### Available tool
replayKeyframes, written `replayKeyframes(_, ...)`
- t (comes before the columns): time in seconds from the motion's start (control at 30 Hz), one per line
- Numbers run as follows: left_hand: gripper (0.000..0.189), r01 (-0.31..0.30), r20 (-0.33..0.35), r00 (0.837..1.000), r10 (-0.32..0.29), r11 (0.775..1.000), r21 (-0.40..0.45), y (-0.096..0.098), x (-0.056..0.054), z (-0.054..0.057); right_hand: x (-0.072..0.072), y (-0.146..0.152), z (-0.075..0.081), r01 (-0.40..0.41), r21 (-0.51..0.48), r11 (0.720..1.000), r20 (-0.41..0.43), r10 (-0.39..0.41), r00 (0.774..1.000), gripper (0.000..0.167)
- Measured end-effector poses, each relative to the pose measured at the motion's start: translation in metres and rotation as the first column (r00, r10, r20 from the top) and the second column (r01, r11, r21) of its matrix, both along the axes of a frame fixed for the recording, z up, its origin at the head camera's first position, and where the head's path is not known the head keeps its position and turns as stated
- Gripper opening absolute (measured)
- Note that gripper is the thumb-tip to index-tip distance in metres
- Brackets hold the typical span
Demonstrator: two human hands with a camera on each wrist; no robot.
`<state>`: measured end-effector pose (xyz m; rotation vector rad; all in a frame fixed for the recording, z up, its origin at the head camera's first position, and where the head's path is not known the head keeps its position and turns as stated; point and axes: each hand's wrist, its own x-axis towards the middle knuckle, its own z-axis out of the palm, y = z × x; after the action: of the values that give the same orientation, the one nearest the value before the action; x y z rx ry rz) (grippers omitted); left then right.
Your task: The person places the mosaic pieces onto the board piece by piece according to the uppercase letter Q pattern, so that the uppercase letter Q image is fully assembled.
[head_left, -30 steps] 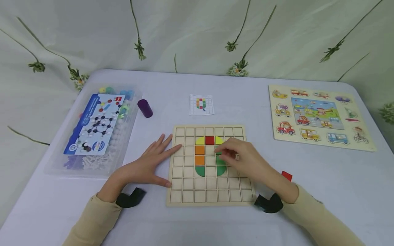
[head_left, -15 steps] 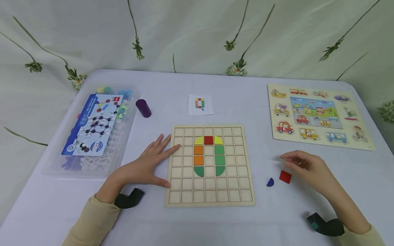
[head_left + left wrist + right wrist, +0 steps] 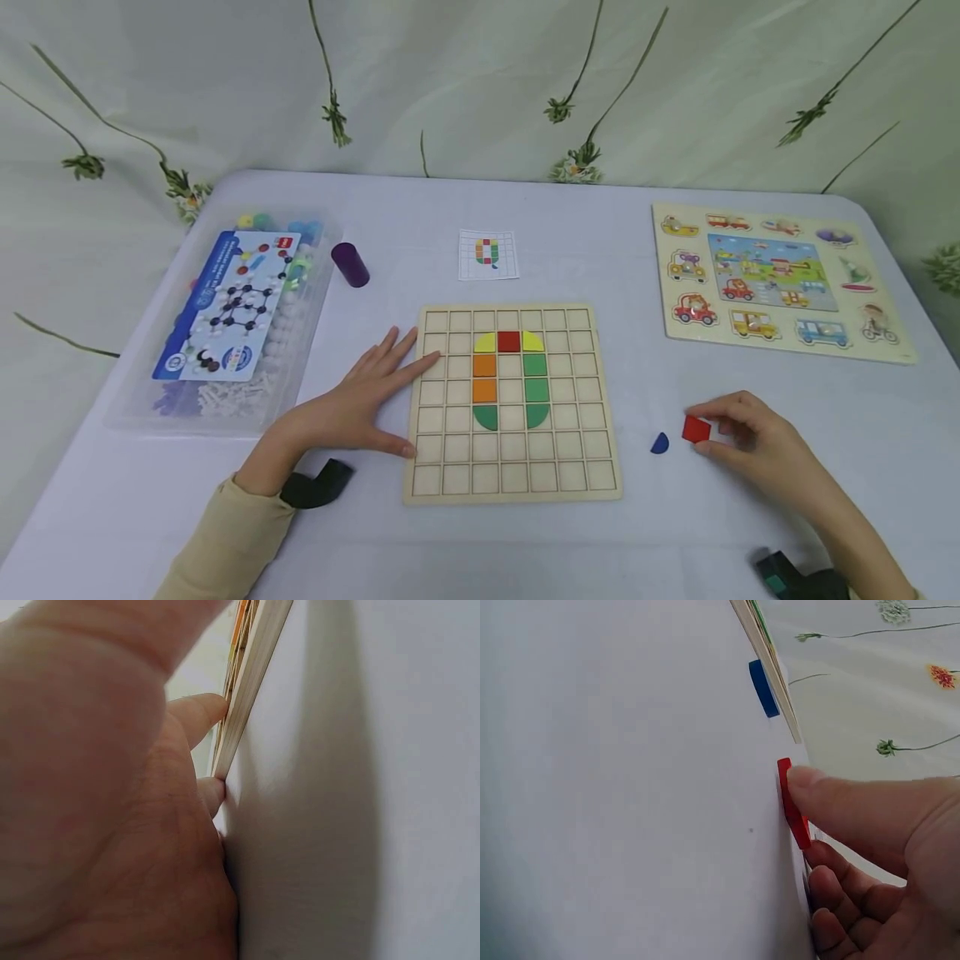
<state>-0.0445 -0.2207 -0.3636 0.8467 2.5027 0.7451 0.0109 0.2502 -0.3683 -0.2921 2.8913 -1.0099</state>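
A wooden grid board (image 3: pixel 442 481) lies mid-table, with red, yellow, orange and green tiles (image 3: pixel 536 389) set in a ring in its cells. My left hand (image 3: pixel 360 400) rests spread at the board's left edge, fingertips on the frame; the left wrist view shows fingers touching the wooden edge (image 3: pixel 251 682). Right of the board, my right hand (image 3: pixel 761 442) pinches a red square tile (image 3: pixel 696 429) between thumb and fingers. In the right wrist view the thumb presses on the red tile (image 3: pixel 793 802), close over the white cloth. A blue quarter-round tile (image 3: pixel 659 443) lies just left of it.
Behind the board lies a small pattern card (image 3: pixel 488 255). A purple cylinder (image 3: pixel 350 265) and a clear box of molecule-model parts (image 3: pixel 217 325) stand at the left. A wooden vehicle puzzle (image 3: pixel 783 283) lies at the back right.
My right hand has left the board, where the green tiles now show in full, moved right and taken hold of the red square tile. My left hand has stayed at the board's edge.
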Motion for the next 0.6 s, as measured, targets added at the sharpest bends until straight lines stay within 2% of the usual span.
replayKeyframes(0.27,0.107,-0.007,0.001,1.000,0.007,1.000,-0.003,0.0008,0.0002,-0.0003,0.0022,-0.0040,-0.0029,0.001,0.006,1.000,-0.071,-0.001,0.997,0.037)
replayKeyframes(0.6,0.107,-0.003,-0.001,1.000,0.003,1.000,0.002,0.0005,0.0004,0.0007,0.0037,-0.0068,-0.0027,-0.017,0.009,1.000,-0.099,0.017,0.995,0.041)
